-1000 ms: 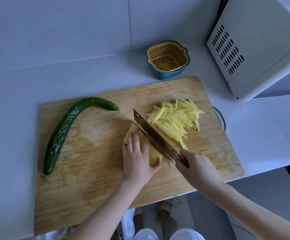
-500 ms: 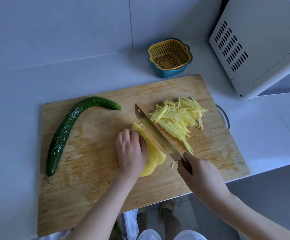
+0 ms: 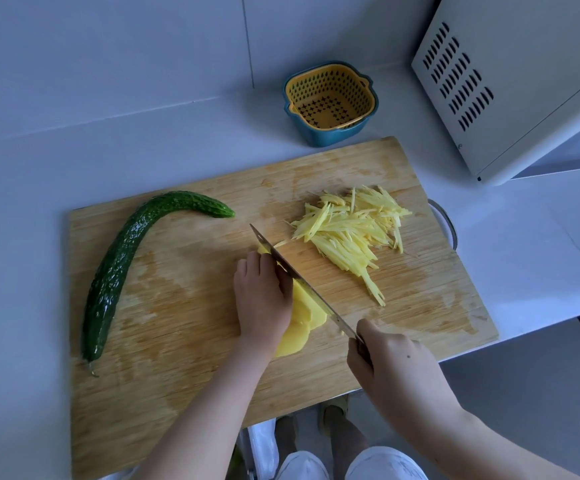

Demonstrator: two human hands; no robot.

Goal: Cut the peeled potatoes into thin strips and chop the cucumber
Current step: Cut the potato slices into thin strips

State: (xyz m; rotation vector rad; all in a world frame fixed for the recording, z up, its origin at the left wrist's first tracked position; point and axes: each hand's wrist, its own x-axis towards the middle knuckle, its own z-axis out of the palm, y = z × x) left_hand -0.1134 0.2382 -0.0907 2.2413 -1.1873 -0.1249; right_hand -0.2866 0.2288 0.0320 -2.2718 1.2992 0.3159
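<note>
Fanned yellow potato slices (image 3: pixel 304 318) lie flat mid-board on the wooden cutting board (image 3: pixel 184 341). My left hand (image 3: pixel 262 299) presses down on them with curled fingers, knuckles against the blade. The knife (image 3: pixel 302 282) runs diagonally along the slices' right edge, and my right hand (image 3: pixel 390 362) grips its handle. A pile of thin potato strips (image 3: pixel 350 233) lies to the blade's right. A whole curved cucumber (image 3: pixel 122 268) rests on the board's left side.
A blue bowl holding a yellow strainer basket (image 3: pixel 330 102) stands behind the board. A white appliance (image 3: pixel 517 77) fills the back right corner. The board overhangs the counter's front edge, with my legs and feet below.
My left hand slid back over the slices and the knife stepped left against its knuckles. The strips and cucumber stayed where they were.
</note>
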